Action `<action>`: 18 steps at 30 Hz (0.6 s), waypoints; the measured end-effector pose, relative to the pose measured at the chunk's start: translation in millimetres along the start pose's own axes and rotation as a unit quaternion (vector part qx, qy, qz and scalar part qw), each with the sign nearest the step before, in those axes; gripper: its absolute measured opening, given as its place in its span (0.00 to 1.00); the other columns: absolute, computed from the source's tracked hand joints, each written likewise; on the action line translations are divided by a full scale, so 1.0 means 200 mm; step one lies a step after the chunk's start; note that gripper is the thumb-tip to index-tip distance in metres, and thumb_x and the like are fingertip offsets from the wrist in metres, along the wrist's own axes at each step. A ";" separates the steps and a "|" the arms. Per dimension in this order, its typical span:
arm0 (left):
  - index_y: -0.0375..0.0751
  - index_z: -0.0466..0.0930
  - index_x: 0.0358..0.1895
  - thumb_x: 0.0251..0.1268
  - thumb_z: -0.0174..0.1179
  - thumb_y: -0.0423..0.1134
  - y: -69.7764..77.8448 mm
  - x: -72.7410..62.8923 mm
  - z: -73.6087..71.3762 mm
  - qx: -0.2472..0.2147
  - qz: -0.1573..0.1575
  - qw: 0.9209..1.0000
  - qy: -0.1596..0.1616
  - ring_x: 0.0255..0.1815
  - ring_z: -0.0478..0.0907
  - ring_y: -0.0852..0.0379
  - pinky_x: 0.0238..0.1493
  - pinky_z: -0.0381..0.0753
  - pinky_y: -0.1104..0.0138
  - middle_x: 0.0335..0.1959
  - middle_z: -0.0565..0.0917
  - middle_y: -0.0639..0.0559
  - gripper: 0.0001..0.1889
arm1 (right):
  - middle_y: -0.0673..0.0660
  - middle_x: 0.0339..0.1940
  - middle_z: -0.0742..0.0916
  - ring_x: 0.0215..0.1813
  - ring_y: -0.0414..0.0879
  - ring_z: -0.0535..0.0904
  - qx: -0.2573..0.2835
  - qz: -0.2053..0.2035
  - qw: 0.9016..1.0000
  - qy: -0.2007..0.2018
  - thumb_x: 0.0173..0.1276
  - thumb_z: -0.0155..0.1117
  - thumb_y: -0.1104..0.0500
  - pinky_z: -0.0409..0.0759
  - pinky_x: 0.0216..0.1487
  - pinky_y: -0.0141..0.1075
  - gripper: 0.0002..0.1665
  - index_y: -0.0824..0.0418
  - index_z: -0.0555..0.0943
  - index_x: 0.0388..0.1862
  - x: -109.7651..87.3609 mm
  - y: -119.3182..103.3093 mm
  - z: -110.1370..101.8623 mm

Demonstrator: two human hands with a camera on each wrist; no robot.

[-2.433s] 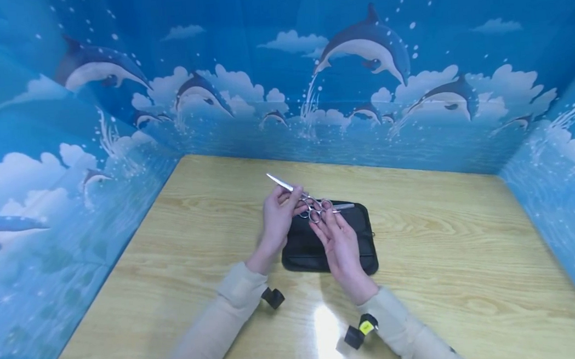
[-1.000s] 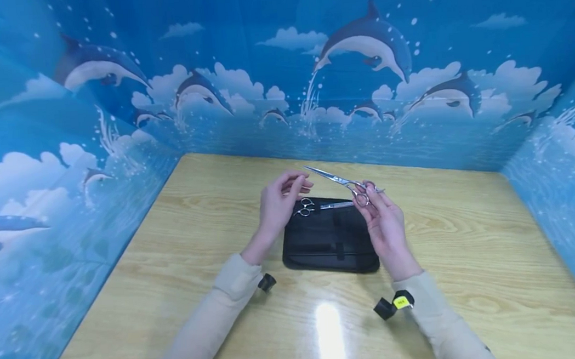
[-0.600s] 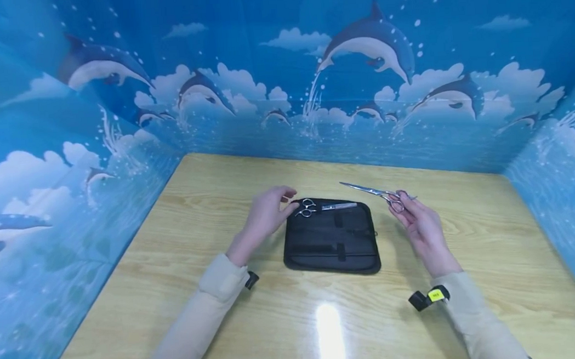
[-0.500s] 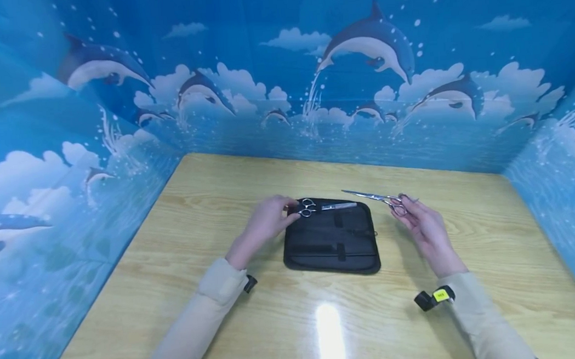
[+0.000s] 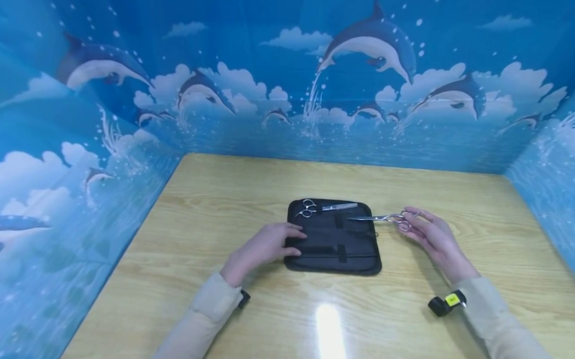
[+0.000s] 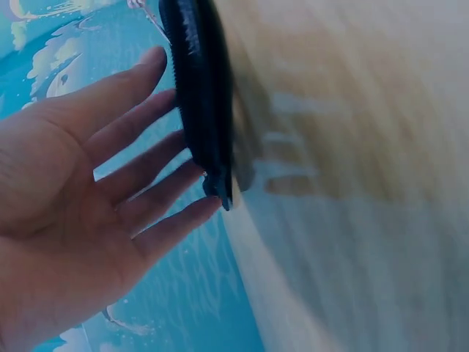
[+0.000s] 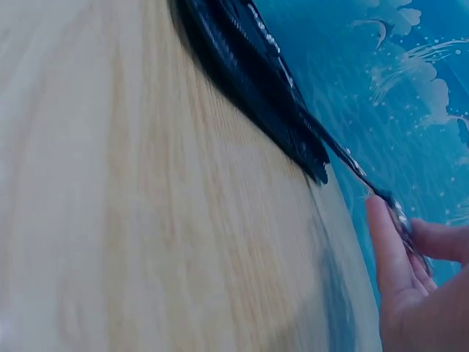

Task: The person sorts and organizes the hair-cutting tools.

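Note:
A black zip case point(image 5: 324, 265) lies open-faced on the wooden table. Along its far side sits a pair of thinning scissors point(image 5: 341, 206), its finger rings toward the left. My right hand point(image 5: 431, 236), just off the case's right edge, pinches a second pair of silver scissors point(image 5: 384, 217) by the finger rings. The blades point left and overlap the case's right part, near a small elastic loop. My left hand point(image 5: 267, 244) is at the case's left edge; in the left wrist view its spread, straight fingers point(image 6: 150, 165) reach the case's edge.
The pale wooden table point(image 5: 210, 200) spreads around the case. Blue dolphin-print cloth point(image 5: 282, 92) stands behind it and on both sides. A black wrist camera point(image 5: 439, 306) is strapped by the right sleeve. A bright light reflection shows near the front.
The right hand has carried the scissors off the left hand to the right, then lowered them toward the case. My left hand let go of them and slid nearer along the case's left edge.

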State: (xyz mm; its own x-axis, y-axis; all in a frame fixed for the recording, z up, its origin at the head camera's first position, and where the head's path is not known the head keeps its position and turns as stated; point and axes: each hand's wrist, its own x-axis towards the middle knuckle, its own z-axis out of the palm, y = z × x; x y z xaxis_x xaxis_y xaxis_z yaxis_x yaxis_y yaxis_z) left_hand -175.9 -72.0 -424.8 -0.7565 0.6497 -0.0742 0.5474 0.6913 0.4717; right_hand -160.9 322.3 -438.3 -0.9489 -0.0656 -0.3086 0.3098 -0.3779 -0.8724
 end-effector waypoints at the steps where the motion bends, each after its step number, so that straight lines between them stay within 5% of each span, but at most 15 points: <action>1: 0.43 0.83 0.61 0.66 0.69 0.42 0.00 0.00 0.00 -0.002 0.001 1.000 -0.002 0.70 0.73 0.43 0.72 0.69 0.52 0.69 0.77 0.44 0.21 | 0.53 0.44 0.90 0.47 0.42 0.88 -0.009 0.004 1.000 -0.007 0.78 0.54 0.68 0.84 0.54 0.34 0.34 0.68 0.55 0.77 0.01 0.00 0.00; 18: 0.52 0.84 0.60 0.65 0.69 0.40 0.01 0.01 0.03 -0.001 -0.025 1.000 -0.019 0.71 0.71 0.45 0.73 0.68 0.50 0.71 0.75 0.50 0.20 | 0.51 0.42 0.91 0.45 0.41 0.88 -0.105 0.024 0.994 -0.016 0.78 0.56 0.67 0.85 0.52 0.35 0.39 0.76 0.49 0.79 0.10 0.05 0.09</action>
State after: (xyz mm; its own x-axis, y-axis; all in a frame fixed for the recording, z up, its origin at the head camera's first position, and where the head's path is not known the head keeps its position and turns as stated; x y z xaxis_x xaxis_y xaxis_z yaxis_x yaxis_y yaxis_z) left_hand -173.5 -68.0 -428.4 -0.7684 0.6265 -0.1307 0.5093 0.7222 0.4679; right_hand -178.5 300.2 -446.0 -0.9330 -0.1101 -0.3426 0.3574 -0.1733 -0.9177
